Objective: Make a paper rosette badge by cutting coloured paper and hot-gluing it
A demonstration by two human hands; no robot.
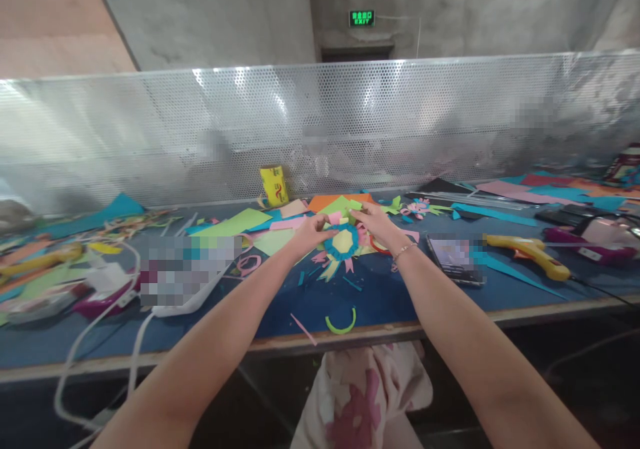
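A paper flower [343,242] with a pale yellow centre, a blue folded ring and ribbon-like tails stands between my hands over the blue table. My left hand [311,232] is closed, thumb and fingers pinching its upper left edge beside a small pink paper piece. At the upper right, my right hand [374,221] has its fingertips closed at a small green paper strip [355,205]; the exact grip is too small to make out. Below the flower, a curved green paper strip [341,322] and a thin pink strip [303,329] lie near the table edge.
A yellow glue gun [530,252] and a phone [454,259] lie to the right. To the left are a white power strip [175,302] with cables and another yellow glue gun [40,262]. Coloured paper and a yellow packet [274,186] line the perforated metal screen [320,116].
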